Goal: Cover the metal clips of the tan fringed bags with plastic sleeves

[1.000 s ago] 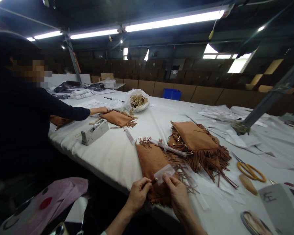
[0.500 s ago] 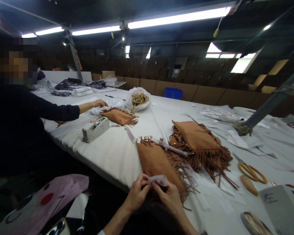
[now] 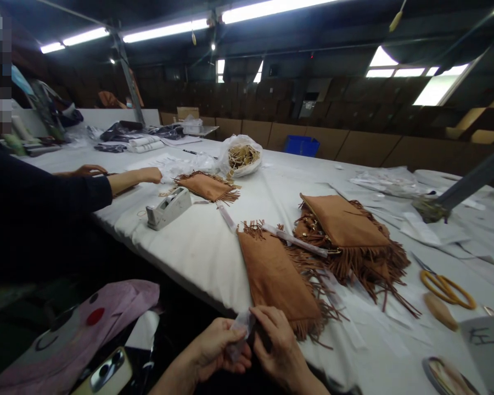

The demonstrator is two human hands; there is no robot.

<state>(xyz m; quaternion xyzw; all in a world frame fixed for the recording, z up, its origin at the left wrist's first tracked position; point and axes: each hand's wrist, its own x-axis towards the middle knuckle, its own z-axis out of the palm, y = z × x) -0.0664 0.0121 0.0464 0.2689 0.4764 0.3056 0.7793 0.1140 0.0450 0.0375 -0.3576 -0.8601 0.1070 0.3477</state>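
Left grip [image 3: 214, 351] is curled closed at the near edge of the counter [image 3: 197, 252], thumb and fingertips pinching a small clear plastic slip [image 3: 239, 328]. The right grip [image 3: 278, 343] meets it from the other side, also narrow. Its fingers are closed on the same slip and on a short dark piece too shadowed to make out.

Both grips sit at the near hem of a tan fringed pouch [image 3: 278, 277]. The pouch lies flat on the white-covered counter with its fringe spilling to the right.

Just beyond it is a stack of like pouches [image 3: 346, 227], and a long clear strip [image 3: 298, 242] lies slantwise between the stack and the near pouch. Yellow-handled scissors [image 3: 448, 286] lie well off to the right.

Farther left stands a grey tape dispenser [image 3: 168, 208]. A third pouch [image 3: 208, 186] lies just behind it, and a plastic bag [image 3: 241, 156] of tan scraps sits behind that.

A co-worker's hand [image 3: 148, 175], in a dark sleeve, rests on the counter near the dispenser. Below the counter edge at lower left are a pink cloth [image 3: 78, 323] with a red dot and a phone [image 3: 105, 373].
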